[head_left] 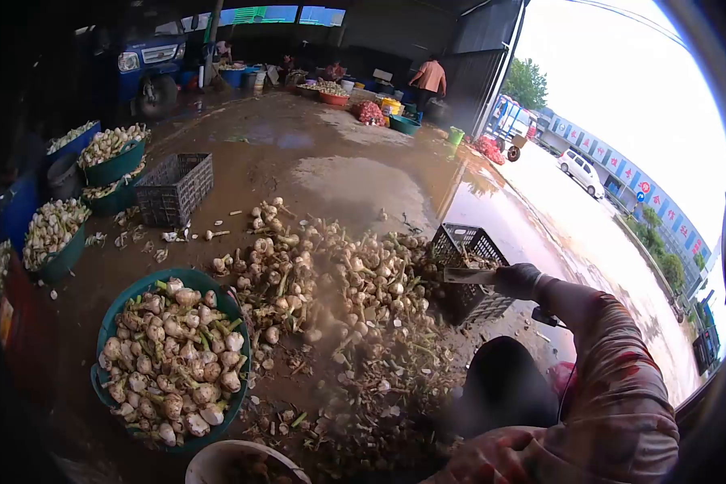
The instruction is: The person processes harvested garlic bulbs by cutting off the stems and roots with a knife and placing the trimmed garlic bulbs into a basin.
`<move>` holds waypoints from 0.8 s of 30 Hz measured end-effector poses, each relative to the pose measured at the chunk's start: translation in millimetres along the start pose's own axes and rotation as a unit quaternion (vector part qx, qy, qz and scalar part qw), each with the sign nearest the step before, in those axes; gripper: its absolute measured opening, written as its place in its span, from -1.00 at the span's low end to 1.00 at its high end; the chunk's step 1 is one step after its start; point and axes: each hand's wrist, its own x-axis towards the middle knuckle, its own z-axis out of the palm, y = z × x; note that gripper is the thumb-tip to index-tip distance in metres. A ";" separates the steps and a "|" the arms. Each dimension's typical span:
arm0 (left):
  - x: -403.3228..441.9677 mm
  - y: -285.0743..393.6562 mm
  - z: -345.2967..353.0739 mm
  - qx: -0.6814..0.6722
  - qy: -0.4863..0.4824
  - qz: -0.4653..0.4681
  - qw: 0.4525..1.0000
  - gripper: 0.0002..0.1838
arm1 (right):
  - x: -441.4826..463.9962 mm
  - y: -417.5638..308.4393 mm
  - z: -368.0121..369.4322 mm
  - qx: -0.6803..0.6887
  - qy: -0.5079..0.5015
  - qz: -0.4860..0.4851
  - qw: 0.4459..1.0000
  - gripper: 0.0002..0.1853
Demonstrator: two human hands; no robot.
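My right hand (518,281), in a dark glove, is closed around the handle of a knife (469,276) with a broad flat blade. The blade points left across the near side of a black plastic crate (474,298), which has some dark scraps inside. Left of the crate, a large heap of garlic bulbs (355,278) with stems covers the floor. A green tub (240,327) full of garlic with short-cut stems stands at the lower left. Patterned clothing fills the bottom edge, and my left hand does not show.
A white bucket (206,464) stands at the bottom edge. Cut stems and peelings (379,403) litter the floor nearby. An upturned-looking grey crate (175,189) and green tubs of garlic (114,161) are at left. Farther back are a person (431,78), a blue truck (149,60) and wet ground.
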 end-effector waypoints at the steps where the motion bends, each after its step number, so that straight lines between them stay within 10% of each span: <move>1: -7.0 27.8 -6.5 -0.020 -0.013 0.019 1.000 -0.60 | -16.8 4.3 -9.2 -0.018 -0.041 0.031 0.999 -0.68; 18: -131.9 363.9 -26.5 0.004 -0.227 0.245 0.943 -0.59 | -127.5 119.2 158.6 0.161 -0.050 0.010 0.986 -0.71; 24: -86.0 362.5 94.8 0.337 -0.318 0.372 0.804 -0.64 | -71.0 105.2 187.4 0.244 0.014 -0.038 0.969 -0.65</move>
